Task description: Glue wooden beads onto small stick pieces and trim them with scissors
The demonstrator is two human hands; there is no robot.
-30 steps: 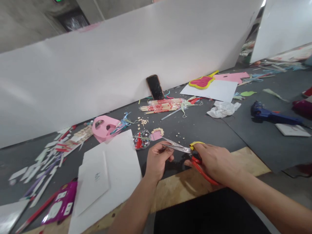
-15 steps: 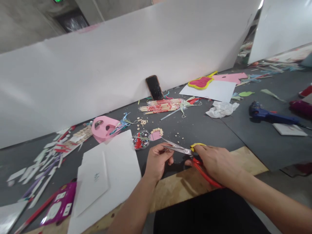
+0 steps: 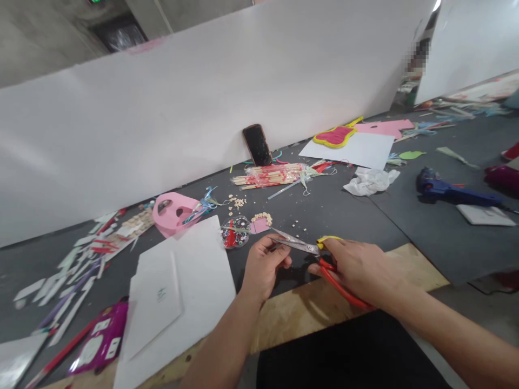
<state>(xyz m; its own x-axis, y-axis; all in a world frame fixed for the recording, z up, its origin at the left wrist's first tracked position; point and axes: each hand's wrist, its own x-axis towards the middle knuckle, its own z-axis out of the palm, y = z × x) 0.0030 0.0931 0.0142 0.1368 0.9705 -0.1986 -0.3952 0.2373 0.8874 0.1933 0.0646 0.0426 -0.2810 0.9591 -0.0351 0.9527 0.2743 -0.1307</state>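
Observation:
My right hand (image 3: 360, 265) grips a pair of scissors (image 3: 298, 245) by its red and yellow handles. The blades are slightly parted and point left, over the fingers of my left hand (image 3: 261, 269). Those left fingers are pinched together at the blades; whatever sits between them is too small or hidden to make out. Just beyond the scissor tips lie a small pink piece (image 3: 259, 225) ringed with pale beads (image 3: 263, 216) and a round clear case (image 3: 236, 233) of dark and white bits with a red strip across it.
White boards (image 3: 178, 286) lie to the left, with a pink cutout (image 3: 174, 210) behind them. A phone (image 3: 258, 145) leans on the white partition (image 3: 194, 97). Wrapped sticks (image 3: 270, 175), crumpled tissue (image 3: 371, 181) and a blue glue gun (image 3: 454, 192) lie further right. Paper scraps (image 3: 73, 270) cover the far left.
The scissor blades have closed slightly, and the red handle has shifted a little. My left hand stays nearly still, its fingers pinched. The whole view has moved marginally.

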